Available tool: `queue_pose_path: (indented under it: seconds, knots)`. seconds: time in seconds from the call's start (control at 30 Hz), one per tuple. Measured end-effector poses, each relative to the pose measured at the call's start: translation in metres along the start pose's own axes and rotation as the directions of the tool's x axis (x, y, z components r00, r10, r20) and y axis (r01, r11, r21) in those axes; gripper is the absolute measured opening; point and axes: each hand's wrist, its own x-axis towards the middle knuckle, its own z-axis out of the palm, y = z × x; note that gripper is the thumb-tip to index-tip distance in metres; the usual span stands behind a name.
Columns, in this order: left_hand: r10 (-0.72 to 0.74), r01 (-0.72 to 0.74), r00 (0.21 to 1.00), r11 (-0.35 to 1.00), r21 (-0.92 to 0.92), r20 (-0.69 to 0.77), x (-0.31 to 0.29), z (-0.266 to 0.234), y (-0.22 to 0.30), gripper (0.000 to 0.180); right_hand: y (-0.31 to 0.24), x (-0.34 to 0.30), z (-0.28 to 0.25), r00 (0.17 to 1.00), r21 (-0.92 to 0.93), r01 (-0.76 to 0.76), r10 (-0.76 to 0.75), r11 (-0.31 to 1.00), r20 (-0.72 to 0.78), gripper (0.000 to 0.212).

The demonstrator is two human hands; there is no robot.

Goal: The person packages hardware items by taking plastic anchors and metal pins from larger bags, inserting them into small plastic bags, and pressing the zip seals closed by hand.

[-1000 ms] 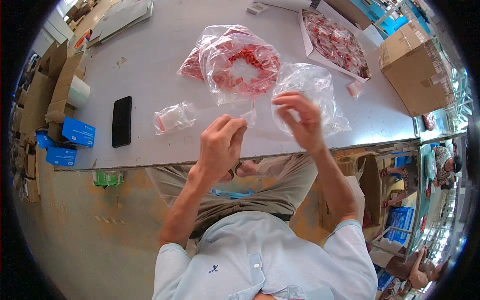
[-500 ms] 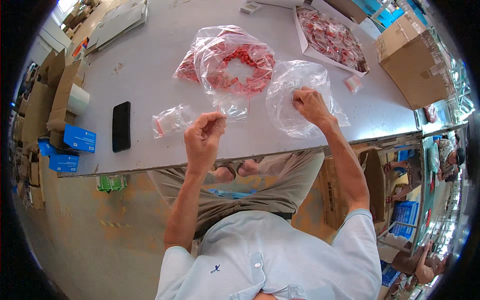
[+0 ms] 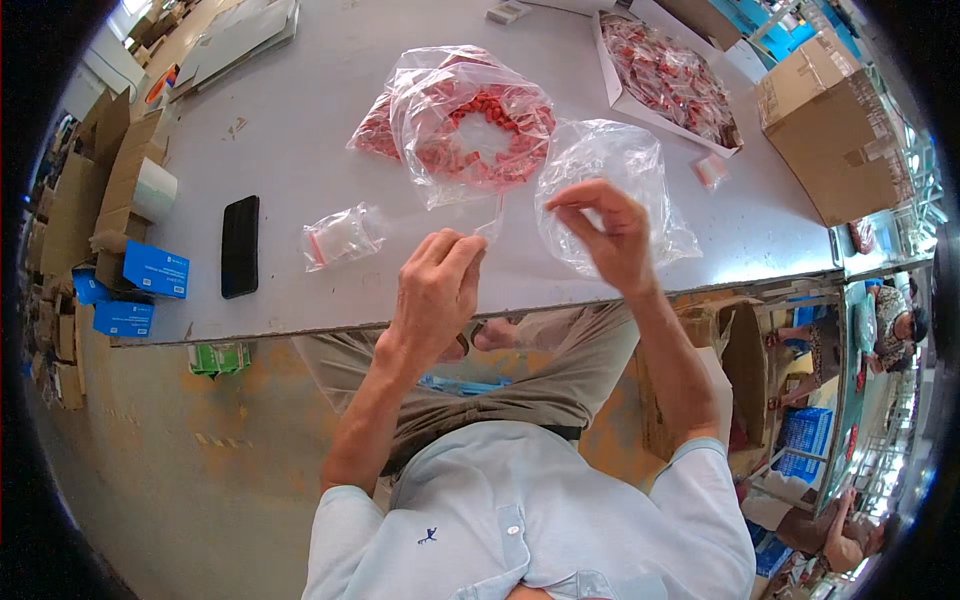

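My left hand (image 3: 432, 290) is closed in a pinch on a small clear zip bag (image 3: 493, 228) with a red strip, which stands up from the fingertips. My right hand (image 3: 610, 235) hovers to its right, thumb and fingers drawn together; whatever they hold is too small to make out. Under and behind the right hand lies a large clear plastic bag (image 3: 620, 155); its contents are hard to tell. Beyond my left hand sits a big clear bag of small red pieces (image 3: 485, 105), with a round hollow in its middle.
Left on the table are a bundle of small zip bags (image 3: 342, 238), a black phone (image 3: 240, 247) and blue boxes (image 3: 155, 270). A shallow white box of filled packets (image 3: 668, 75), a small packet (image 3: 711, 172) and a cardboard carton (image 3: 840, 130) stand at the right.
My right hand has lifted off the large clear bag and come left toward my left hand. The left hand has shifted right, turning the small zip bag more upright.
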Motion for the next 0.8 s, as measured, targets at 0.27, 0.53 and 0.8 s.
queue_pose_path:
  seconds: [0.27,0.53,0.8]
  knots:
    - [0.068,-0.068,0.998,0.997,-0.02,-0.001,0.004,-0.007,0.007,0.012,-0.021,0.01,0.045,0.928,-0.249,0.365,-0.327,0.897,0.181,0.016]
    - [0.042,-0.042,0.999,0.999,-0.012,-0.009,-0.005,-0.008,-0.004,0.012,-0.025,0.015,0.052,0.851,-0.371,0.517,-0.418,0.771,0.317,0.021]
    - [-0.097,0.092,0.993,0.993,-0.075,-0.073,-0.042,0.014,-0.045,0.009,0.037,0.09,0.04,0.96,-0.524,0.188,-0.042,0.831,0.278,0.012]
